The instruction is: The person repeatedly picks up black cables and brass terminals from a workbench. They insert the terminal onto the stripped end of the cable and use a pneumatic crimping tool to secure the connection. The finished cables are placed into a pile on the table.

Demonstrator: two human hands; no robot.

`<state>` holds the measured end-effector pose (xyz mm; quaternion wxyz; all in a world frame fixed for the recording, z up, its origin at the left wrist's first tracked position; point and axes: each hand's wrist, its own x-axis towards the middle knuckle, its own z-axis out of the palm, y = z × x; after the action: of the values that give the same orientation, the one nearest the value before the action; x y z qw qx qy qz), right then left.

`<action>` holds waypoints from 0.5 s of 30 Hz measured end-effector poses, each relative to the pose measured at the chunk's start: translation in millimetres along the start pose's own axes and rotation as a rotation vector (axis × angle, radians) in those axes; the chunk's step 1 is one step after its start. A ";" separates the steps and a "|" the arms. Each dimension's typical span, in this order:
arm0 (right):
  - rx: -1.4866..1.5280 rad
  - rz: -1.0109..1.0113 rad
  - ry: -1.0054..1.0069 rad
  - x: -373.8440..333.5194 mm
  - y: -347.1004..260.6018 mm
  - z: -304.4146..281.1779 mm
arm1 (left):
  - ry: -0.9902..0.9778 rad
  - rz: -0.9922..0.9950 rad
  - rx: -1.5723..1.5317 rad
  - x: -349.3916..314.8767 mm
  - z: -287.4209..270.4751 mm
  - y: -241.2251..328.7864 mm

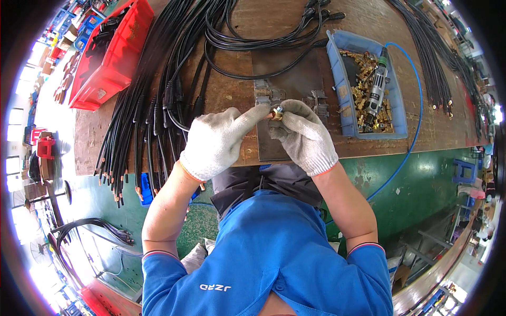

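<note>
Both my hands wear white knit gloves and meet above the near edge of the wooden workbench (232, 89). My left hand (217, 138) is closed, its index finger stretched toward the right. At its fingertip shows a copper-coloured end, which seems to belong to a black cable mostly hidden by the glove. My right hand (305, 136) pinches a small brass fitting (277, 114) with a shiny screw on it, against that copper end. Whether the end sits inside the fitting, I cannot tell. Just beyond my fingers are metal clamp blocks (319, 103) on a dark plate (290, 73).
A blue bin (342, 108) of brass fittings stands to the right, with a power screwdriver (376, 89) lying on them and a blue hose (421, 100) trailing down. Black cables (153, 63) cover the left side, beside a red bin (108, 79). More cables (429, 58) lie far right.
</note>
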<state>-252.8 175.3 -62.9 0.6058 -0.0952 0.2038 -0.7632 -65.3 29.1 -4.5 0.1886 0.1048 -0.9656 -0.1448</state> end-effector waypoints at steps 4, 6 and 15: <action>-0.080 -0.025 0.016 -2.6 -1.1 0.0 | -0.012 0.010 0.103 -0.7 0.2 4.4; -0.124 -0.042 0.045 -4.7 -2.2 0.0 | -0.009 0.025 0.133 -0.8 1.3 4.8; -0.502 -0.021 0.233 -11.6 -12.4 11.9 | -0.036 0.039 0.188 -1.6 1.5 5.6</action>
<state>-256.2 186.4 -45.8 0.5277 -0.1561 0.4538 -0.7009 -65.3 35.2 -4.6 0.1632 0.1007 -0.9801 -0.0518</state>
